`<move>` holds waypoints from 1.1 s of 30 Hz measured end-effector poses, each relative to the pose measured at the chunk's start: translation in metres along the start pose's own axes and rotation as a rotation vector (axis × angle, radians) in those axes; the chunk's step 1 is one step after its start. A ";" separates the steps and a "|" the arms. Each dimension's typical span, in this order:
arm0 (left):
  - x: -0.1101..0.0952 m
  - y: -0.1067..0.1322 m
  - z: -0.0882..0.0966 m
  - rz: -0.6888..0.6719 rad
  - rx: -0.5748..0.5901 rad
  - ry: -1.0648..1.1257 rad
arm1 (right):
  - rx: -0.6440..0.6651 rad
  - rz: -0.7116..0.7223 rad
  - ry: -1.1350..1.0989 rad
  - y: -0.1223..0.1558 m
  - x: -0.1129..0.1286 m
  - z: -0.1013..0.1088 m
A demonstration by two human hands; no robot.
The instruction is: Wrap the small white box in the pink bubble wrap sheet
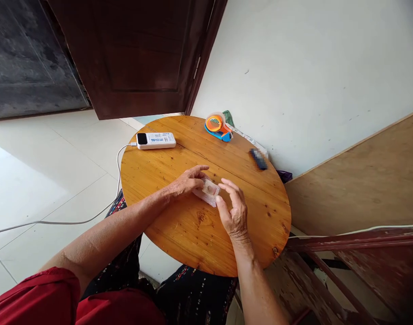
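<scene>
A small clear plastic case [209, 190] lies on the round wooden table, with something pale and reddish showing through it. At its left end, my left hand [189, 180] is closed on the case, thumb and curled fingers against it while one finger stretches out above. My right hand [234, 208] is at the right end of the case, thumb and fingers curved and apart. Its fingertips are at the case's edge; whether they press on it is hard to see. The contents are too small to make out.
On the wooden table [179, 225] a white power bank [159, 141] with a plugged-in cable [87, 222] lies at the back left. An orange and blue tape dispenser [218, 126] stands at the back. A dark, blurred object [258, 159] lies at the right, near the white wall [311, 67].
</scene>
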State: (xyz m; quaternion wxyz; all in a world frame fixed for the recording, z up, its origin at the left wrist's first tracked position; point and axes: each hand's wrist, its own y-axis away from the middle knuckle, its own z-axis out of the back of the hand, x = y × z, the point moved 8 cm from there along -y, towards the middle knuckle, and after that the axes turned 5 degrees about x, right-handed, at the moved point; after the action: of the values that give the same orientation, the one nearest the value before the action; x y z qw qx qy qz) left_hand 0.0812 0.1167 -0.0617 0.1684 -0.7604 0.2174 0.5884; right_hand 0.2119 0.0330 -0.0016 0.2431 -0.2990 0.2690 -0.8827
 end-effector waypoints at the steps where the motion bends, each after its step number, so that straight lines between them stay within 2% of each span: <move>1: 0.000 0.001 0.001 -0.001 -0.018 0.025 | -0.005 -0.009 -0.008 0.000 -0.002 0.001; 5: -0.002 0.003 0.002 -0.008 -0.054 0.062 | 0.019 0.009 -0.003 0.000 -0.003 -0.002; 9: -0.003 0.003 0.002 -0.026 -0.059 -0.006 | 0.018 0.005 0.004 0.000 -0.003 -0.004; 22: -0.001 0.001 -0.003 -0.037 -0.015 -0.051 | 0.038 -0.083 -0.039 -0.011 -0.002 -0.008; 28: 0.000 0.003 -0.003 -0.043 -0.009 -0.075 | 0.056 -0.118 -0.062 -0.028 -0.003 0.004; 30: 0.000 0.002 -0.003 -0.040 -0.012 -0.077 | 0.103 -0.111 -0.090 -0.032 -0.004 0.010; 33: 0.001 0.001 -0.003 -0.026 -0.013 -0.084 | 0.245 -0.044 -0.059 -0.030 -0.003 0.013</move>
State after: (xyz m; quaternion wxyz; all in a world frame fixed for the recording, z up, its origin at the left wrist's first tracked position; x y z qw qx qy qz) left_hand 0.0834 0.1136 -0.0619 0.1799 -0.7389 0.1966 0.6190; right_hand 0.2149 0.0529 0.0249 0.2663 -0.2986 0.1452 -0.9049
